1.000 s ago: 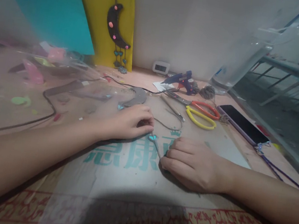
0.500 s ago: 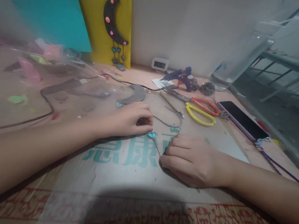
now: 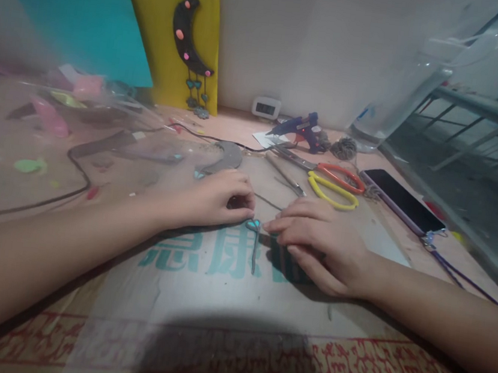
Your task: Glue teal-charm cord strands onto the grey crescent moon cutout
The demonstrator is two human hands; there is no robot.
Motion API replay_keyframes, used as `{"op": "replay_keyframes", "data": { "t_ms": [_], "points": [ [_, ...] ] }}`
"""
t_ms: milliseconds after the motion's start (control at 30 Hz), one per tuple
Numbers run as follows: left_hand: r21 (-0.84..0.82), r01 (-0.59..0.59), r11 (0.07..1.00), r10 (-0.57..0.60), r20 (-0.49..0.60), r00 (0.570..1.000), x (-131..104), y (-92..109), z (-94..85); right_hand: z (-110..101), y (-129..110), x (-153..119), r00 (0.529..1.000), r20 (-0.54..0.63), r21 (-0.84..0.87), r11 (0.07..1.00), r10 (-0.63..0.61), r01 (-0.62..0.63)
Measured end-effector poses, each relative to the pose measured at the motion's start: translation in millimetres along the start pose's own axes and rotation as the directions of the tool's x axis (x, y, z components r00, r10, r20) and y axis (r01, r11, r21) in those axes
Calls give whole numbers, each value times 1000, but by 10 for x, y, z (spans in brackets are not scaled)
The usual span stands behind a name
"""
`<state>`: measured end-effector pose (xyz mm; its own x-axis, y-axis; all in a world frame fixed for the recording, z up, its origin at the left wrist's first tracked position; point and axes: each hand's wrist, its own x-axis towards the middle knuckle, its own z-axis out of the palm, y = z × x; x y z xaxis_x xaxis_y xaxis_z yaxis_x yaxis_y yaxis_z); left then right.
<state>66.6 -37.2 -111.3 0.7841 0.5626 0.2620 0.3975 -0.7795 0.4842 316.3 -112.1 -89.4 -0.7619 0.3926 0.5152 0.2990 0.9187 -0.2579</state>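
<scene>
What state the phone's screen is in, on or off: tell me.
Off, it appears: the phone lies face up, all dark.

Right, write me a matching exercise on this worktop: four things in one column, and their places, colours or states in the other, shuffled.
1. heart-shaped piece
2. glue gun
3. scissors
4. smartphone

A. dark screen facing up
B. one handle orange-red, the other yellow
C. blue, with a gray cord, between the left hand and the right hand
D. dark blue-purple with a small red light, near the wall

Right pairs: 1-C, 2-D, 3-B, 4-A
</scene>
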Motion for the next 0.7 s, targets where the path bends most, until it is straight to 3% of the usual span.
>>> {"op": "replay_keyframes", "data": {
  "t_ms": [300,700],
  "points": [
    [13,19,1000,-19,11,1000,1,50,-19,87,-24,9,993,96,-128,988,-74,86],
    [3,-42,999,42,-56,998,-30,21,2,56,-23,49,994,106,52,998,-24,19]
  ]
}}
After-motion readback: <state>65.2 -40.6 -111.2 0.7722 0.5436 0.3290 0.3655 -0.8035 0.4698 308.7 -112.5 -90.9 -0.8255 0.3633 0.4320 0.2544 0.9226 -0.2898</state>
